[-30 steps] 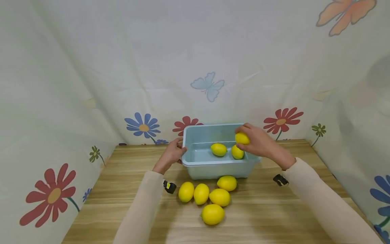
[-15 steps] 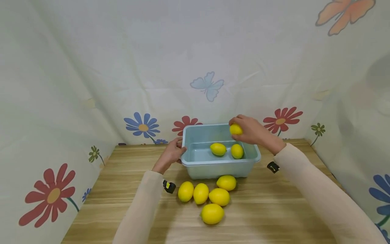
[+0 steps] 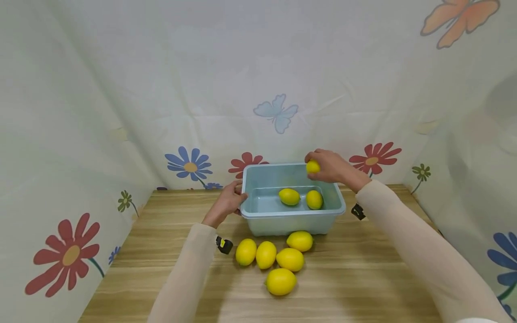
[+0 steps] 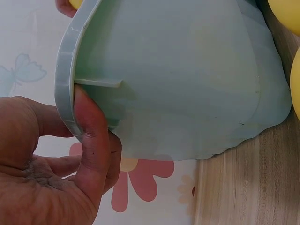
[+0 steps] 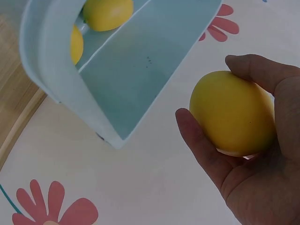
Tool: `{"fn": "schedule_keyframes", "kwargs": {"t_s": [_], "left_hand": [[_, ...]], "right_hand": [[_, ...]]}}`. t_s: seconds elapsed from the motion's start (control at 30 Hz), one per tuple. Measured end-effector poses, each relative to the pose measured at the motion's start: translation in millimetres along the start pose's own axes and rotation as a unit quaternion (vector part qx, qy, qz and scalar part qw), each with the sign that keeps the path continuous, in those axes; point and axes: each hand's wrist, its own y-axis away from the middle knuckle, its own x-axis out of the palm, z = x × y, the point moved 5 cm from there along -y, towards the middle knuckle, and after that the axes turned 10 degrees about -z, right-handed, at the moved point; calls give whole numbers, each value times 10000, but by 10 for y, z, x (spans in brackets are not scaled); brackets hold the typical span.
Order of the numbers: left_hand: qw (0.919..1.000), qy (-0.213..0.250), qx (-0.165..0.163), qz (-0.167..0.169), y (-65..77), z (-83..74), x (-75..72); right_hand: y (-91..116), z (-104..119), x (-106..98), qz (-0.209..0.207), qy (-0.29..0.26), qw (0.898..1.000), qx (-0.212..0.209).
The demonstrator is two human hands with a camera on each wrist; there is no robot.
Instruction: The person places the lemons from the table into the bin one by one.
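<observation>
A pale blue plastic basin (image 3: 291, 222) stands on the wooden table with two lemons inside, one lemon (image 3: 289, 197) near its middle and another lemon (image 3: 314, 200) to the right. My left hand (image 3: 227, 202) grips the basin's left rim; in the left wrist view the fingers (image 4: 91, 136) curl around that rim. Above the basin's back right part, my right hand (image 3: 332, 166) holds a lemon (image 3: 313, 167) between thumb and fingers. The right wrist view shows this held lemon (image 5: 233, 112) from close up, outside the basin's edge in that view.
Several lemons lie loose on the table (image 3: 355, 278) in front of the basin, among them a lemon (image 3: 300, 241) close to its front wall and a lemon (image 3: 280, 281) nearest me. A white curtain (image 3: 218, 80) with printed flowers and butterflies hangs behind and at both sides.
My right hand has lifted the lemon up and back, away from the two lemons in the basin, and slowed lately. My left hand stays on the rim.
</observation>
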Motion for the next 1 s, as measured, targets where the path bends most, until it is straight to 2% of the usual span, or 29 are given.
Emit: {"fn": "schedule_keyframes", "kwargs": {"t_s": [0.17, 0.33, 0.57, 0.87, 1.0], "left_hand": [[9999, 12, -166, 3, -21, 12, 5], [9999, -17, -170, 9, -23, 14, 4], [9998, -22, -206, 42, -23, 15, -9], [9997, -32, -241, 49, -40, 28, -9], [9997, -57, -217, 50, -33, 17, -2]], "right_hand": [[-41, -43, 43, 148, 108, 9998, 47], [-91, -25, 139, 599, 185, 9980, -106], [-152, 77, 283, 1204, 431, 9910, -393], [-213, 177, 417, 1666, 628, 9828, -483], [-219, 184, 469, 1933, 656, 9781, -400]]}}
